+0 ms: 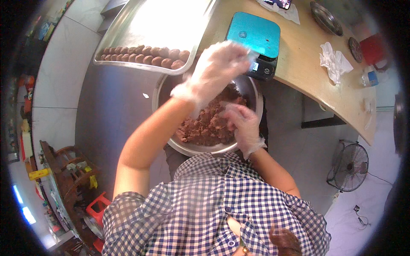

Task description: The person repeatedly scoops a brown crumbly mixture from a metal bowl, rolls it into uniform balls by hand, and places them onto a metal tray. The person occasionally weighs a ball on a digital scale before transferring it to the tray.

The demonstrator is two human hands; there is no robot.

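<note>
Below me a round steel bowl (pixel 259 105) holds a crumbly reddish-brown mixture (pixel 209 124). My left hand (pixel 221 62), in a clear plastic glove, reaches over the bowl's far rim. It is blurred, and its fingers come up to the front of a digital kitchen scale (pixel 254 35) with a turquoise top; whether they hold anything is hidden. Over the right part of the mixture hovers my right hand (pixel 245 124), also gloved, with its fingers curled. I cannot tell if something is in it. Two rows of brown balls (pixel 139 58) lie along the near side of a metal tray (pixel 150 68).
The scale stands on a wooden table (pixel 298 60) with crumpled white tissue (pixel 334 62), a round metal dish (pixel 326 18), a phone (pixel 282 3) and a plastic bottle (pixel 370 77). A black fan (pixel 350 166) stands right; a red stool (pixel 98 206) is at left.
</note>
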